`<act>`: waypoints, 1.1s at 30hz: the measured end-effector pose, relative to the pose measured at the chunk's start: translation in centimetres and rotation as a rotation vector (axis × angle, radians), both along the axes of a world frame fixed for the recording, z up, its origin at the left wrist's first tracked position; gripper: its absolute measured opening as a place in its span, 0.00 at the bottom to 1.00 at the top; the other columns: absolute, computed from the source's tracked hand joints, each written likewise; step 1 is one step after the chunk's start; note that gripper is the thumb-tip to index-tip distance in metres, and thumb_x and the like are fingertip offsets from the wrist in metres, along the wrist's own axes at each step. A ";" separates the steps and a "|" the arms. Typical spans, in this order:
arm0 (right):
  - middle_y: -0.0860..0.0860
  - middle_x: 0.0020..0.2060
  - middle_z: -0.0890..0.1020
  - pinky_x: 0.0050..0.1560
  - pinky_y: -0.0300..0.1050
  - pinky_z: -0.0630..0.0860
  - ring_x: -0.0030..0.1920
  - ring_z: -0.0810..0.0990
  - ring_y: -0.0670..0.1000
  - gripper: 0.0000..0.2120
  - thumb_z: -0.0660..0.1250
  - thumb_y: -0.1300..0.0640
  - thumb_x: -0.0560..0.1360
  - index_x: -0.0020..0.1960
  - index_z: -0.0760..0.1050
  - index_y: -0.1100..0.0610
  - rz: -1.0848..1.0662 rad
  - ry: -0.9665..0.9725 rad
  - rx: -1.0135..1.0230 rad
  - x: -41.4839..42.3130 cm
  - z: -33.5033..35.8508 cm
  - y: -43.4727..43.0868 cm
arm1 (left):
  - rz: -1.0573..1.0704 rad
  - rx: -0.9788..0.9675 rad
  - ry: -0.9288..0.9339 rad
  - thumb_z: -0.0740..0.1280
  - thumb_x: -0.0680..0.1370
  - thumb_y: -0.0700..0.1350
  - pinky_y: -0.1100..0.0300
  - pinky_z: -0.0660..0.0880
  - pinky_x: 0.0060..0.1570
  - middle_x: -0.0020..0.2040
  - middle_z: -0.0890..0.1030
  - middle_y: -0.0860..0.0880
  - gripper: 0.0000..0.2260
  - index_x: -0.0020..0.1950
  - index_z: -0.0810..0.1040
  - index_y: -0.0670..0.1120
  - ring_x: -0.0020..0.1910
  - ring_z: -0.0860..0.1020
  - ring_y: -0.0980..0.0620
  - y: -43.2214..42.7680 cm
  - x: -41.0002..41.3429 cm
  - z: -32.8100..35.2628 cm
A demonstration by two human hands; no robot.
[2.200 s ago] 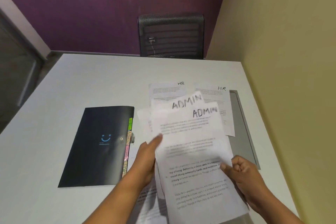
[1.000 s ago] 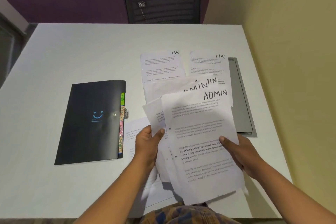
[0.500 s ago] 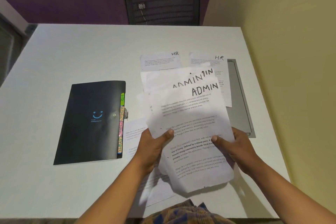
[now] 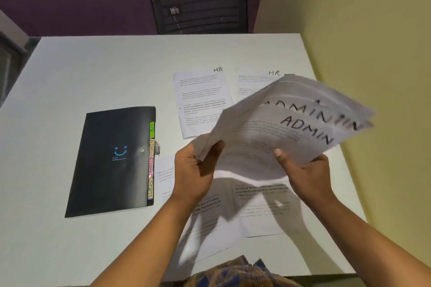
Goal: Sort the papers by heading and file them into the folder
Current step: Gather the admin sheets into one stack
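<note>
Left hand [image 4: 193,170] and right hand [image 4: 305,173] pinch the fanned ADMIN sheets [image 4: 279,130] at 2 o'clock. Slippage would likely mix them with the HR papers [image 4: 203,100]

Matt black plastic folder [image 4: 112,161], paper sheets [image 4: 275,144]

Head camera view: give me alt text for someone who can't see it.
The left hand and right hand hold a fanned stack of ADMIN sheets above a white table. A shut black folder with coloured tabs lies to their left, two HR sheets lie beyond, and loose sheets lie beneath the hands.
</note>
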State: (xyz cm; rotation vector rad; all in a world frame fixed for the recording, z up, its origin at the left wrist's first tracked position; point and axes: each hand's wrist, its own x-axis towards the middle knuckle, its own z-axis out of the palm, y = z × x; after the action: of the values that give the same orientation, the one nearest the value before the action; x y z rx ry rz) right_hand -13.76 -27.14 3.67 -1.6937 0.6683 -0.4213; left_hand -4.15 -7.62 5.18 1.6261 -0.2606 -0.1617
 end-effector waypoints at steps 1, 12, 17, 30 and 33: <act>0.40 0.43 0.80 0.40 0.19 0.72 0.40 0.79 0.27 0.11 0.74 0.64 0.72 0.49 0.77 0.52 -0.017 0.003 0.015 -0.1 0.2 -0.1 | -0.014 -0.005 0.011 0.70 0.77 0.37 0.67 0.78 0.49 0.45 0.84 0.68 0.21 0.47 0.82 0.67 0.48 0.82 0.66 -0.1 -0.1 0.2; 0.39 0.41 0.87 0.44 0.35 0.81 0.46 0.86 0.41 0.14 0.77 0.51 0.63 0.48 0.82 0.49 0.082 0.000 0.058 0.2 0.1 -0.5 | -0.065 0.033 0.058 0.74 0.73 0.35 0.67 0.78 0.48 0.44 0.86 0.60 0.14 0.46 0.84 0.55 0.47 0.84 0.60 0.0 -0.2 -1.1; 0.40 0.42 0.87 0.46 0.34 0.79 0.46 0.85 0.42 0.11 0.78 0.55 0.65 0.47 0.82 0.48 0.096 -0.135 0.024 0.0 1.7 0.0 | -0.074 -0.010 0.025 0.72 0.74 0.35 0.67 0.78 0.48 0.43 0.86 0.59 0.15 0.47 0.84 0.56 0.46 0.83 0.61 0.4 -0.2 -0.2; 0.35 0.37 0.85 0.41 0.27 0.78 0.42 0.83 0.33 0.13 0.76 0.61 0.72 0.46 0.78 0.44 0.136 0.023 0.047 0.7 0.0 0.3 | -0.047 0.027 0.128 0.72 0.75 0.36 0.62 0.81 0.50 0.42 0.85 0.64 0.13 0.49 0.81 0.56 0.46 0.83 0.64 0.4 0.2 -2.5; 0.39 0.40 0.86 0.43 0.30 0.80 0.44 0.84 0.36 0.11 0.76 0.59 0.72 0.48 0.79 0.46 0.171 0.063 0.074 0.7 -1.3 0.3 | -0.038 0.069 0.163 0.73 0.75 0.38 0.67 0.80 0.47 0.41 0.85 0.62 0.11 0.48 0.80 0.55 0.45 0.83 0.64 0.8 0.4 -3.8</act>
State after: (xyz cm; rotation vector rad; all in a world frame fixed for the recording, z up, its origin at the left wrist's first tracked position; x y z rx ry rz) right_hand -13.02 -26.87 2.40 -1.6838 0.5717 -0.2208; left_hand -3.74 -6.80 1.41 1.6662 -0.1623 -0.3338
